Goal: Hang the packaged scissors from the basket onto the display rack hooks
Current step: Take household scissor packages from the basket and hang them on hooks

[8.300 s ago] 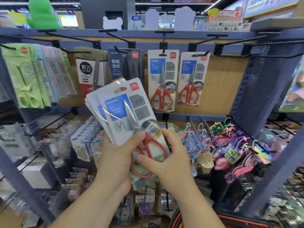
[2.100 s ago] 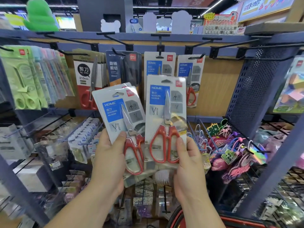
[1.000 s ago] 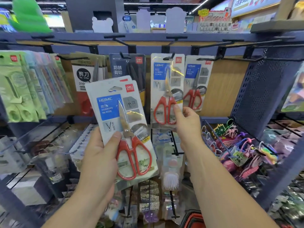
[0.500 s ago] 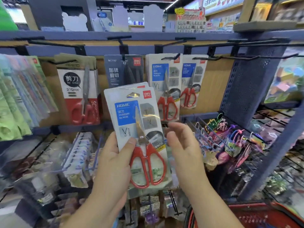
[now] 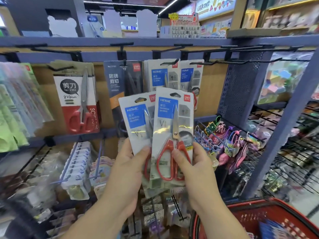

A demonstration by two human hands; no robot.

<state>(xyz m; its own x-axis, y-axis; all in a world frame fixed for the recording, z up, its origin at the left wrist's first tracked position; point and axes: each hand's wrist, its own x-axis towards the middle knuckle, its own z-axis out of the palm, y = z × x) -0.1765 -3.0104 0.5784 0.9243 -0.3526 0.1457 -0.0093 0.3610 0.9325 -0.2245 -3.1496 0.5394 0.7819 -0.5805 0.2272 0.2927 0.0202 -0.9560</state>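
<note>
Moved: our right hand [image 5: 196,168] now pinches front pack [image 5: 174,118].
Left hand [image 5: 129,169]: we grip rear pack [image 5: 136,118].
Rack [image 5: 96,56]: hooks [image 5: 224,62] along top edge.

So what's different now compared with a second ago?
The right hand let go of the hung pack, came back down and pinched the front scissors pack off the left hand's stack. The left hand still holds the rear pack.

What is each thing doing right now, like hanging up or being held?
front scissors pack, upright, held by right hand
back scissors pack, tilted, held by left hand
hanging HOME packs, hung up side by side
210mm scissors pack, hanging
bare hook, nothing on it
red basket, something blue inside
</note>
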